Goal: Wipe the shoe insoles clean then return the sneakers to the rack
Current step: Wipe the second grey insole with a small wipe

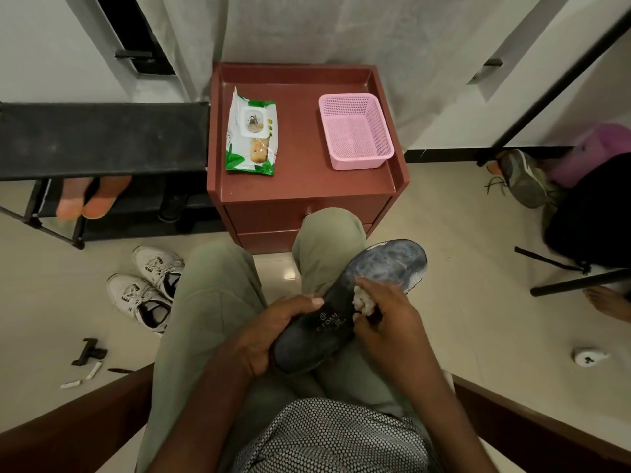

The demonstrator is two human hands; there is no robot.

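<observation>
The right hand (386,322) has its fingers curled around a crumpled, soiled white wipe (363,302), pinching it and pressing it onto the upper face of a dark blue-black foam insole (345,302) just past its printed lettering. The left hand (273,331) grips the insole's heel end from below, thumb lying across the top edge and fingers wrapped under it. The insole lies tilted over the person's lap, its worn, pale-scuffed toe end pointing up and to the right above the right knee. The person sits in olive-green trousers and a dotted black-and-white shirt.

On the cream tiled floor to the left, 2 white lace-up sneakers (146,285) stand side by side, near the left leg and apart from the hands. Behind them is a black metal-framed shoe rack (102,138) with orange-soled footwear on a lower shelf. Directly ahead stands a red-brown bedside cabinet (307,186) with a raised rim; on its top lie a green-and-white pack of wet wipes (251,134) on the left and a pink perforated plastic basket (355,131) on the right, well apart from each other.
</observation>
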